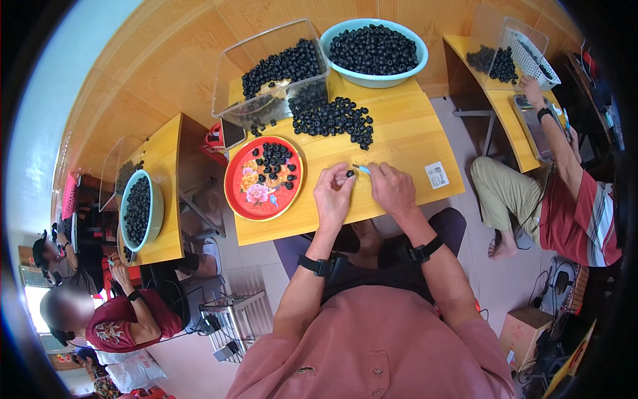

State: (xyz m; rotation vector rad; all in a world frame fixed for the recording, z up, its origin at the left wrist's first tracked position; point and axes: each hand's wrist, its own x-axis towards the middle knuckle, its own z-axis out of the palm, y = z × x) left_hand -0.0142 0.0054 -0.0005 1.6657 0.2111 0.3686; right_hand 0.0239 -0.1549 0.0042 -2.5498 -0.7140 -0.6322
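Note:
Between the thumb and fingers of my left hand (332, 193) is a small round black part (350, 173). My right hand (393, 189) grips a slim tool with a blue handle (365, 170) and a short metal tip, which points toward that part; whether they touch is hard to see. Left of my hands lies a red round tray (234, 189) with painted flowers, holding several black parts. Beyond my hands a loose pile of black ring-shaped parts (332, 120) spreads over the yellow table (405, 133).
A clear plastic bin (308, 91) and a light blue basin (380, 82), both with black parts, stand at the table's far side. A white label (436, 175) is on the right. Co-workers sit at yellow tables (169, 193) left and right. A metal rack (232, 319) stands lower left.

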